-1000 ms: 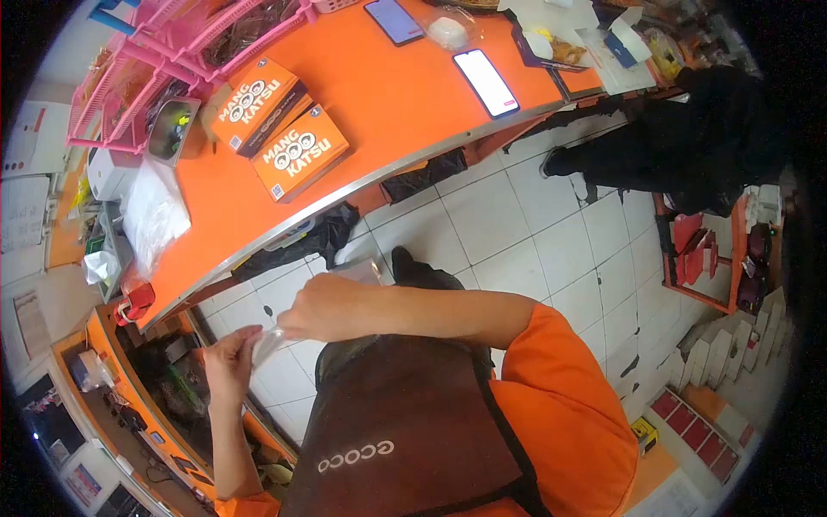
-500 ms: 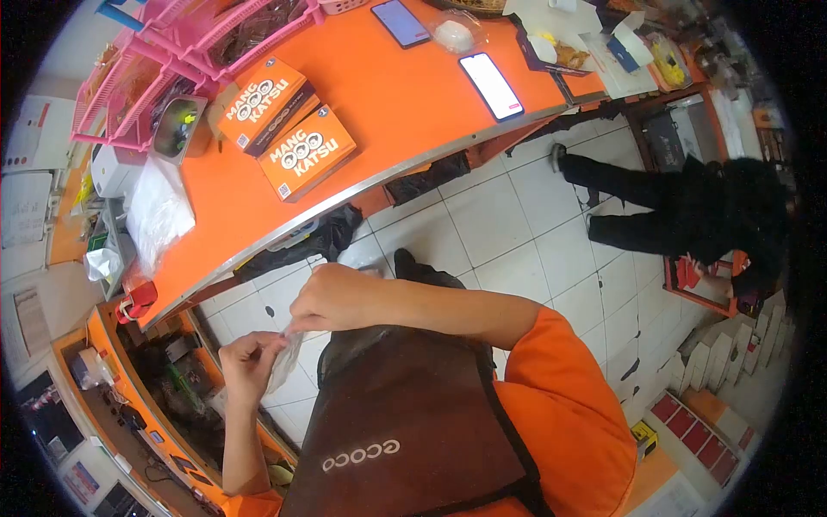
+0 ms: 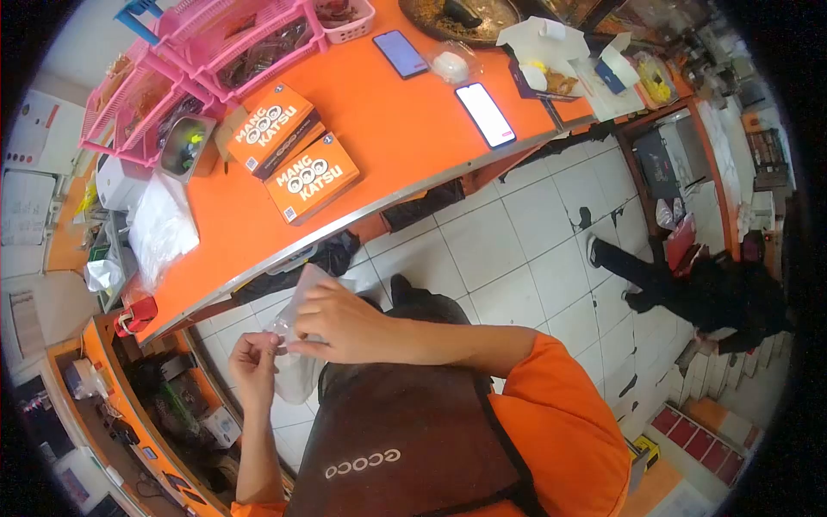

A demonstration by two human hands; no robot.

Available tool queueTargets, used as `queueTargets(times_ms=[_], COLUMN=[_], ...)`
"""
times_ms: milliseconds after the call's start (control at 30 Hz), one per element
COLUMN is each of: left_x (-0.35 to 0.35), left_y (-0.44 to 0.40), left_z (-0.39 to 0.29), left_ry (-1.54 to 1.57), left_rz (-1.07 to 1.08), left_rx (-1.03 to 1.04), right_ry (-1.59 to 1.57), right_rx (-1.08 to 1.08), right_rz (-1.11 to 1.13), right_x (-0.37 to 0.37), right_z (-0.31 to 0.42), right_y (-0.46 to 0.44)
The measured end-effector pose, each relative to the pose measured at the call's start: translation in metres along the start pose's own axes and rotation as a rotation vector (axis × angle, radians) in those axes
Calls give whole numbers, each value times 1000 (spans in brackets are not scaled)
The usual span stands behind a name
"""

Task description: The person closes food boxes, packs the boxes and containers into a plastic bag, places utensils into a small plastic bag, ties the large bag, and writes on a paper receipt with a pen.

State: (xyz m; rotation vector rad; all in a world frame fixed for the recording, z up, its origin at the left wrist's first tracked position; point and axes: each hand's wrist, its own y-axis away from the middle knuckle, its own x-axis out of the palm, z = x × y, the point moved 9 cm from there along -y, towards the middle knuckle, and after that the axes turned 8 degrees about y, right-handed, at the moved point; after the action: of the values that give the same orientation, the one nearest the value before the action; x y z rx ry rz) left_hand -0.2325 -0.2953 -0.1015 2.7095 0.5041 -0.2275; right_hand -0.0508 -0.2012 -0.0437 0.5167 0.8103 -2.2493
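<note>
In front of my apron (image 3: 413, 431) I have a clear plastic bag (image 3: 297, 382) between my two hands. My left hand (image 3: 255, 360) pinches the edge of the bag with thumb and fingertips. Over the bag lies my right hand (image 3: 345, 326), its fingers bent against the plastic and covering part of it. One part of the bag sticks up above the right fingers, and the rest hangs below. Beyond the hands, two orange boxes (image 3: 310, 177) printed "MANG KATSU" rest against each other on the orange counter (image 3: 405, 146).
Two phones (image 3: 485, 115) with lit screens lie on the counter. Pink baskets (image 3: 233, 52), a metal container (image 3: 187, 148) and a pile of plastic bags (image 3: 161, 228) line its left side. An open food box (image 3: 544, 73) is at the far right. A person in black (image 3: 715, 293) stands on the tiled floor.
The bag has spread wider and now shows above and below my right hand. My right hand has shifted down slightly, its fingers looser. The person in black has moved toward the lower right.
</note>
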Motion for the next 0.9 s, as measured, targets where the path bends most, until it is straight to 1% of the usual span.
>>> queueTargets(times_ms=[33,67,100,133,167,200,233,267,333,367,433,467,567,600,700,800,900], left_x=[4,12,22,33,43,50,48,47,46,38,17,2,-19,-21,-16,-10,-22], left_y=[3,6,9,12,15,19,18,17,16,14,10,9,7,15,17,11,3], left_z=[3,9,11,13,11,8,16,28,37,42,64,81,112,102,102,110,116], left_ry=[25,10,45,83,121,160,333,507,824,860,931,875,879,900,926,1093,1266], left_rz=[3,49,85,118,148,146,112,80,49,-17,-155,-201,-250,-306,-326,-313,-181], left_rx=[3,-15,20,58,96,-2,-51,-100,-204,-197,-183,-167,-106,-143,-137,-127,-164], right_ry=[-101,-203,-302,-437,-502,-569,-635,-779,-918,-987,-1144,-1222,-1468,-1460,-1612,-1746,-1211], right_rx=[137,278,418,389,427,465,503,546,644,692,825,890,945,932,894,754,924], right_rz=[76,152,225,217,190,164,138,198,148,122,-21,-93,-236,-269,-325,-202,-137], right_x=[15,36,57,64,69,71,75,87,91,90,86,83,61,55,53,43,16], right_z=[-11,-25,-42,-48,-58,-63,-68,-69,-72,-74,-92,-100,-113,-121,-132,-128,-134], right_y=[5,15,25,24,28,30,32,36,45,48,55,59,62,64,69,62,68])
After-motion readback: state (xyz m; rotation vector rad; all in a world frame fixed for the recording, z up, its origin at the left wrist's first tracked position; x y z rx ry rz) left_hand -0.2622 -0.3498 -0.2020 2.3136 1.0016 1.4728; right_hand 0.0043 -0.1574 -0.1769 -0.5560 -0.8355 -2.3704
